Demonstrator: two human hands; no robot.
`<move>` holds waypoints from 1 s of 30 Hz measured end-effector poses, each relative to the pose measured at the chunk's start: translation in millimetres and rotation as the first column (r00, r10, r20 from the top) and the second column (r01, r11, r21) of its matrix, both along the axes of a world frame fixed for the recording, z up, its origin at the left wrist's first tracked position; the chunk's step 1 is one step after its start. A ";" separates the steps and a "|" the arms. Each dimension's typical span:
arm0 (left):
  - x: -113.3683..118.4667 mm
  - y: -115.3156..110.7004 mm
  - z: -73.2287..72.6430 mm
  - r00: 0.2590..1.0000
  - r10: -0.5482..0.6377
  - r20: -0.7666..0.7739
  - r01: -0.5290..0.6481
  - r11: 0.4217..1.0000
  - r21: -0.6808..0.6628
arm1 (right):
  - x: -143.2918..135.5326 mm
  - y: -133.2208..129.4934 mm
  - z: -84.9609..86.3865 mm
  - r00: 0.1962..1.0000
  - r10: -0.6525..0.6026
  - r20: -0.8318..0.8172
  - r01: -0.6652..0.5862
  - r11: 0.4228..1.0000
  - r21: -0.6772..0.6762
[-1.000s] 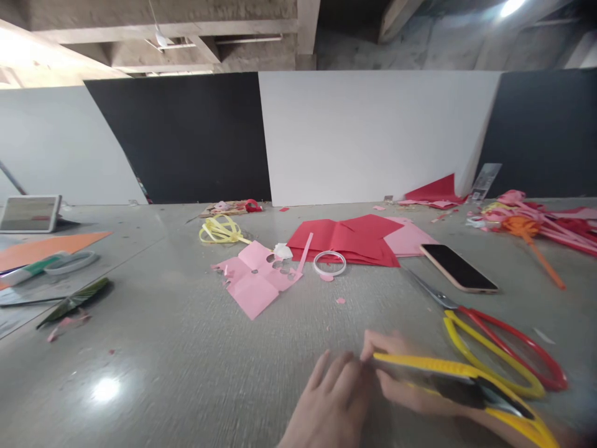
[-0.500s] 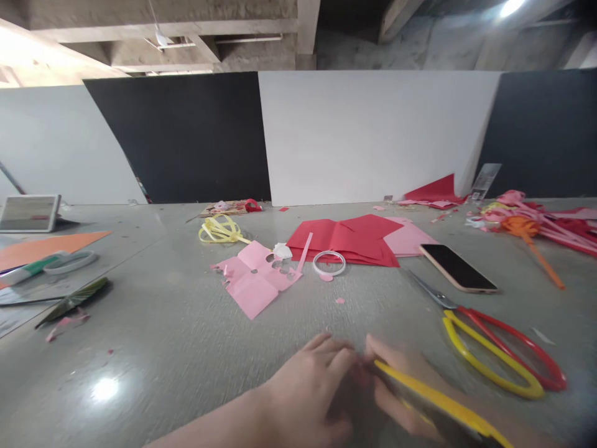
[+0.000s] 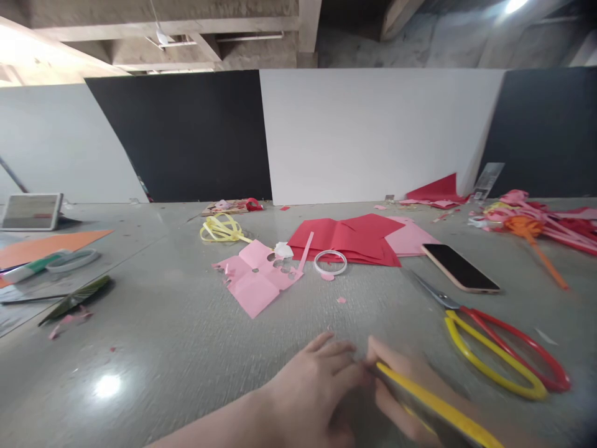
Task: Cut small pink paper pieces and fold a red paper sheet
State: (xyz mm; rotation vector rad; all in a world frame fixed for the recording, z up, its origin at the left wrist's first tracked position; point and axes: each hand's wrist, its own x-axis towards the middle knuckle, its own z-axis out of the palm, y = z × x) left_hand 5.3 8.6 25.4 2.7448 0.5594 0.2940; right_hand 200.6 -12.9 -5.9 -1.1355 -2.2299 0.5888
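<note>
Yellow-edged tool, probably a utility knife: lower right of frame, clamped in right hand. Left hand: lower centre, fingers curled near tool's tip; anything gripped is hidden. Left fingertips are best kept clear.

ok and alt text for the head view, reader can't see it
A person's right hand holds a yellow-edged tool beside their left hand, over a grey table. Beyond lie a holed pink sheet, red papers, a white ring and a phone; scissors lie to the right.
</note>
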 end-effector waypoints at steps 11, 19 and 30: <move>-2.1 0.0 -0.6 1.000 0.002 -0.002 -0.003 1.000 -0.029 | -0.1 0.9 -2.0 0.999 -0.036 -0.004 0.036 0.999 -0.017; -3.0 -0.1 1.4 1.000 0.013 -0.002 -0.013 0.998 -0.069 | -7.5 -2.7 -1.9 0.989 -0.135 0.051 0.135 0.991 0.010; -1.0 1.7 1.0 1.000 0.008 0.000 -0.008 0.996 -0.084 | -7.3 -4.8 -1.6 0.990 -0.134 0.051 0.134 0.991 -0.012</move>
